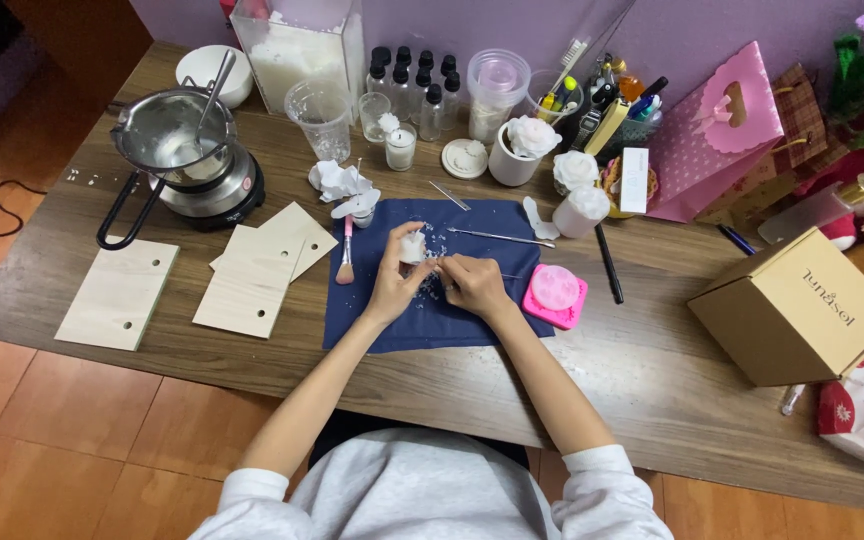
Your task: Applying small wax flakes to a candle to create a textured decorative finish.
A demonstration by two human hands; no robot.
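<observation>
Near the middle of the frame, over a dark blue cloth (472, 330) spread on the wooden surface (652, 370), the left hand (395, 285) pinches a small white wax flower (412, 246) between its fingers. The right hand (472, 285) sits just beside it, fingers pressed together around a thin tool too small to make out. A pink mould (555, 295) lies right of the hands.

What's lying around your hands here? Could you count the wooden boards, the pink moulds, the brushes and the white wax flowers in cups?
Wooden boards: 4
Pink mould: 1
Pink-handled brush: 1
White flowers in cups: 3
Total: 9

The left hand holds a small white wax piece; the right hand works beside it over the blue cloth.
</observation>
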